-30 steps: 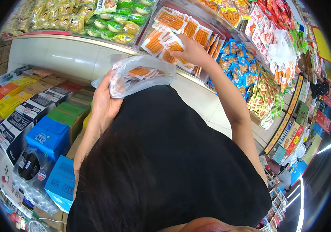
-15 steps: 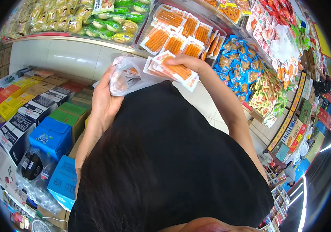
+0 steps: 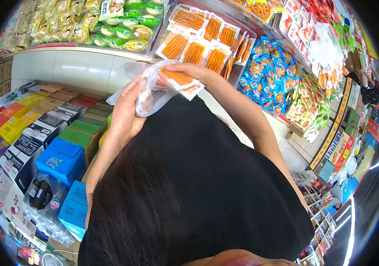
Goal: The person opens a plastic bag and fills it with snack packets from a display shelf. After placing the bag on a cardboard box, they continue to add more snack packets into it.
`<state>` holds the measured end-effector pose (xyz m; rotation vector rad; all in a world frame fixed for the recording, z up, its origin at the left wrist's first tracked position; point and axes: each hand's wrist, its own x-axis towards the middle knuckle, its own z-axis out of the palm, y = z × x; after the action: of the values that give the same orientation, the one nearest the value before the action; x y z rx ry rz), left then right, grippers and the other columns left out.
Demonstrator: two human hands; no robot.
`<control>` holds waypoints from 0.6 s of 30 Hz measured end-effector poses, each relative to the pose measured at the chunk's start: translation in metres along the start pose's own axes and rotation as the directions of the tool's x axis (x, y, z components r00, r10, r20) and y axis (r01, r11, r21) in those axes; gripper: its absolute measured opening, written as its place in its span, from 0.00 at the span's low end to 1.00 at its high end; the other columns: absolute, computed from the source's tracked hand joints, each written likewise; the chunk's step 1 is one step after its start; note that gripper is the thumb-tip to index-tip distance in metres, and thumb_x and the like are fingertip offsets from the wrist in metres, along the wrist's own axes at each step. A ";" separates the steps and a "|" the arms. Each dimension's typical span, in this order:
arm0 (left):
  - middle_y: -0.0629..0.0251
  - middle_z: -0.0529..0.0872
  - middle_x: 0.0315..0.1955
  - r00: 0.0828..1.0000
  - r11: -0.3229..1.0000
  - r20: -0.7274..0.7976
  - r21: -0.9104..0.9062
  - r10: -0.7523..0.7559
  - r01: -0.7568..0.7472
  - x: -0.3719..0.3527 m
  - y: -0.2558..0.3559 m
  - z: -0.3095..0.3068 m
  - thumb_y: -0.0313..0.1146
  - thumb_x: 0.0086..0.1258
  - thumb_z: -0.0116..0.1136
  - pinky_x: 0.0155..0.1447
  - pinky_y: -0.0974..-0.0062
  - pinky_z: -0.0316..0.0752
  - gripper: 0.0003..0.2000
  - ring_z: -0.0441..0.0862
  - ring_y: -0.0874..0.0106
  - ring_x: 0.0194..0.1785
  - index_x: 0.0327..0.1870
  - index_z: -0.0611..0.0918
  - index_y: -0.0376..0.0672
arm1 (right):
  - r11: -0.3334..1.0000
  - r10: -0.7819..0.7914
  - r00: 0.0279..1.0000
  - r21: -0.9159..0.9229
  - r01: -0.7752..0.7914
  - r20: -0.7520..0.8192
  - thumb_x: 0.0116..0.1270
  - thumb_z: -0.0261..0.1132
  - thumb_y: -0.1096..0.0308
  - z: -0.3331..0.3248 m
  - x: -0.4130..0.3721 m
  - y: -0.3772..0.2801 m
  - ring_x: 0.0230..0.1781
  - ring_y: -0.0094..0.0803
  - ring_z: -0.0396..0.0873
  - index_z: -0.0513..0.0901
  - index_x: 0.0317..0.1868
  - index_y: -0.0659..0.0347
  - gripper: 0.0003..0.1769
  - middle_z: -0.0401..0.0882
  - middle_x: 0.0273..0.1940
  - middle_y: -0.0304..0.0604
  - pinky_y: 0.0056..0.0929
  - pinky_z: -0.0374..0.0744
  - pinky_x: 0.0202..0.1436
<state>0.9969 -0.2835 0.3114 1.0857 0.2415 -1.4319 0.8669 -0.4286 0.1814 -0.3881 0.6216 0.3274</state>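
Note:
My left hand is closed on the side of a thin translucent plastic bag, whose mouth faces right. In my right hand is a small stack of flat snack packets, with orange-brown sticks behind clear film and white edges. The left part of the stack lies at the mouth of the bag, and its right ends stick out. Fingers and plastic hide part of the stack. Just beyond, a clear bin holds more of the same orange stick packets.
Green and yellow wrapped snacks fill the shelf at upper left. Blue packets lie heaped right of the bin. Stacked cartons and shrink-wrapped bottles stand at left. Another plastic bag hangs at upper right.
My right hand has moved left with the packets, bringing them from beside the bag into its mouth. My left hand still grips the bag and has shifted slightly right.

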 end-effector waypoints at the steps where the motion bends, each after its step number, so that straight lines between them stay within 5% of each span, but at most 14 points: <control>1: 0.66 0.81 0.44 1.000 1.000 0.000 0.001 0.000 0.000 0.001 -0.001 -0.003 0.31 0.70 0.50 0.39 0.84 0.73 0.17 0.78 0.82 0.39 0.58 0.72 0.37 | 0.998 -0.012 0.999 0.057 0.015 -0.051 0.65 0.59 0.53 0.005 0.001 0.000 0.31 0.26 0.82 0.76 0.47 0.65 0.22 0.82 0.36 0.43 0.21 0.81 0.32; 2: 0.65 0.80 0.45 0.999 1.000 0.049 -0.008 0.001 -0.001 0.002 -0.002 -0.010 0.31 0.70 0.50 0.40 0.84 0.73 0.17 0.78 0.81 0.40 0.58 0.72 0.37 | 0.968 -0.093 0.995 -0.231 0.096 0.022 0.65 0.59 0.58 -0.010 0.016 0.008 0.34 0.28 0.82 0.76 0.47 0.66 0.20 0.82 0.38 0.44 0.23 0.80 0.33; 3: 0.65 0.80 0.46 0.995 1.000 0.098 -0.017 0.002 0.000 0.003 -0.003 -0.013 0.31 0.70 0.51 0.40 0.84 0.73 0.17 0.78 0.81 0.40 0.58 0.72 0.36 | 0.969 -0.094 0.995 -0.230 0.096 0.022 0.65 0.59 0.58 -0.007 0.021 0.014 0.34 0.28 0.82 0.76 0.47 0.66 0.20 0.82 0.38 0.44 0.23 0.80 0.33; 5: 0.65 0.80 0.46 0.998 1.000 0.058 -0.013 0.005 -0.004 0.003 -0.003 -0.007 0.31 0.70 0.51 0.41 0.84 0.73 0.17 0.77 0.81 0.41 0.58 0.72 0.36 | 0.811 -0.402 0.913 -0.491 0.319 -0.071 0.65 0.58 0.62 0.002 0.030 0.024 0.44 0.28 0.79 0.74 0.53 0.64 0.19 0.80 0.43 0.43 0.25 0.80 0.41; 7: 0.65 0.80 0.46 1.000 1.000 0.013 -0.010 0.008 -0.008 0.004 -0.004 -0.009 0.31 0.70 0.51 0.41 0.84 0.73 0.17 0.77 0.81 0.41 0.58 0.72 0.36 | 0.827 -0.345 0.923 -0.520 0.211 -0.173 0.64 0.58 0.63 -0.016 0.054 0.035 0.48 0.30 0.78 0.74 0.52 0.64 0.19 0.79 0.44 0.43 0.27 0.80 0.41; 9: 0.63 0.80 0.47 0.993 0.998 0.113 -0.063 0.014 -0.007 0.007 -0.006 -0.021 0.31 0.71 0.49 0.43 0.83 0.74 0.17 0.78 0.79 0.43 0.59 0.71 0.36 | 0.947 -0.255 0.946 -0.250 0.203 -0.200 0.63 0.58 0.63 -0.013 0.053 0.036 0.49 0.31 0.78 0.74 0.52 0.64 0.19 0.78 0.46 0.44 0.25 0.78 0.39; 12: 0.60 0.76 0.53 0.999 0.999 0.042 0.023 0.030 -0.031 0.008 -0.008 -0.022 0.33 0.72 0.45 0.57 0.72 0.70 0.18 0.75 0.71 0.53 0.61 0.68 0.37 | 0.898 -0.240 0.936 -0.425 0.113 -0.258 0.62 0.59 0.63 -0.002 0.037 0.032 0.52 0.32 0.77 0.74 0.52 0.64 0.20 0.78 0.47 0.45 0.25 0.78 0.38; 15: 0.59 0.76 0.54 0.998 0.999 0.053 0.049 0.018 -0.021 0.008 -0.008 -0.028 0.33 0.73 0.44 0.60 0.70 0.68 0.19 0.74 0.70 0.56 0.62 0.68 0.37 | 0.949 -0.052 0.975 -0.315 -0.020 -0.217 0.60 0.60 0.63 0.001 0.023 0.023 0.49 0.30 0.77 0.74 0.51 0.63 0.20 0.77 0.47 0.45 0.26 0.77 0.41; 18: 0.59 0.75 0.54 0.998 0.999 0.049 0.005 0.032 -0.032 0.005 -0.008 -0.022 0.34 0.73 0.44 0.61 0.69 0.68 0.19 0.73 0.69 0.56 0.61 0.68 0.37 | 0.920 -0.032 0.962 -0.383 -0.077 -0.270 0.59 0.62 0.59 0.027 -0.007 0.004 0.43 0.27 0.77 0.76 0.49 0.63 0.21 0.78 0.46 0.42 0.27 0.74 0.45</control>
<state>1.0012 -0.2698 0.2923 1.0534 0.1842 -1.4292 0.8734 -0.4143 0.2044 -0.8219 0.8324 0.4268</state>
